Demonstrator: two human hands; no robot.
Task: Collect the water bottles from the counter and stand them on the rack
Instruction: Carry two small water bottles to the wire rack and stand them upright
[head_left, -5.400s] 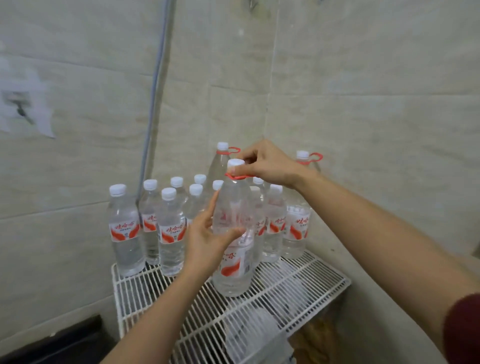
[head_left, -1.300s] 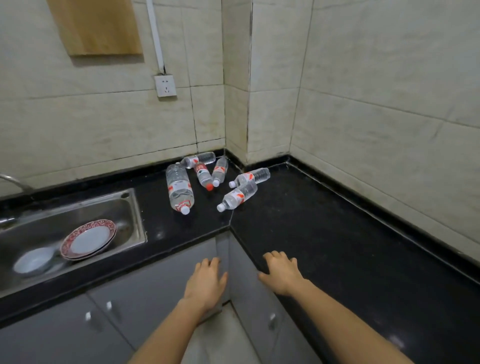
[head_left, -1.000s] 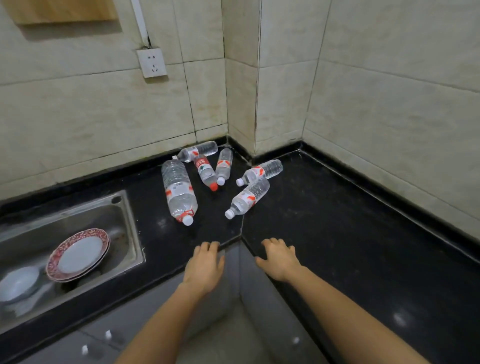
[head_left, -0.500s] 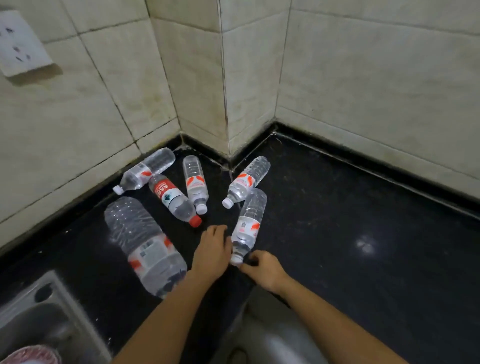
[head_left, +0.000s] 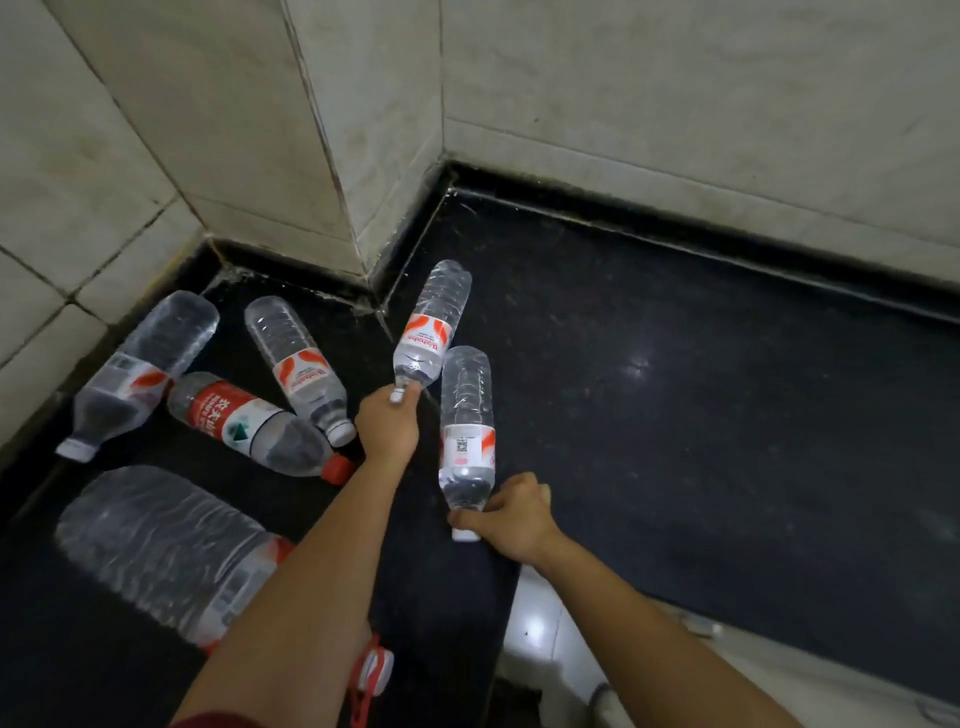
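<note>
Your left hand (head_left: 387, 428) grips the far bottle (head_left: 432, 327) at its cap end. The fingers are curled round the neck and the white cap shows between them. This bottle points base-first toward the wall corner. Your right hand (head_left: 514, 519) grips the near bottle (head_left: 467, 415) at the neck, with fingers and thumb wrapped just above the white cap. This bottle extends over the black counter (head_left: 701, 415), base pointing away from you, its upper body just beside the far bottle's shoulder. It cannot be told whether either bottle is lifted off the surface. Four more bottles lie on their sides on the counter to the left. A clear bottle (head_left: 140, 364) lies along the tiled wall (head_left: 130, 156). A red-labelled bottle (head_left: 244, 421) with a red cap lies just beside it. A small bottle (head_left: 301, 364) has its cap just beside your left hand. A large bottle (head_left: 161, 545) is partly hidden by your left forearm, and its red carry ring (head_left: 363, 680) shows below the arm.
</note>
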